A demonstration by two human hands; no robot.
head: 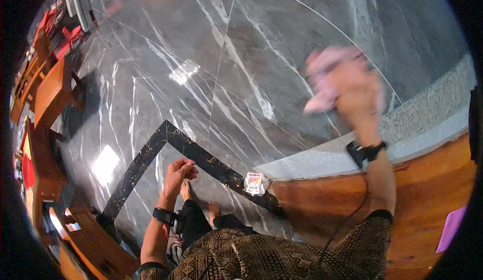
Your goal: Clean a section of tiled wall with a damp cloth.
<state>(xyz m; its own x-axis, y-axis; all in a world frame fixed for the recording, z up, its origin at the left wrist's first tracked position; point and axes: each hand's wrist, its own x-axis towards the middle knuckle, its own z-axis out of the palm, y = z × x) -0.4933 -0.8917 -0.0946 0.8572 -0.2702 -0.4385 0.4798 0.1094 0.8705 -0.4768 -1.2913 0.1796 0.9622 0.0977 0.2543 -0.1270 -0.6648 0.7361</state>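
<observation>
My right hand (356,91), blurred by motion, grips a pink cloth (324,78) at the right, over or against a grey marble-patterned tile surface (264,53). I cannot tell whether the cloth touches the tiles. My left hand (181,172) hangs at the lower centre above the floor, fingers curled, with nothing visible in it. Each wrist wears a black strap with a small device. A small white packet (254,184) with red and yellow print lies right of my left hand, near a black tile strip (203,157).
Wooden furniture (53,91) and red items (69,40) line the far left. A pale ledge (320,163) borders a brown wooden surface (426,189) at the right, where a purple object (451,229) sits. My bare feet (214,209) are below. A dark cable runs from my right wrist.
</observation>
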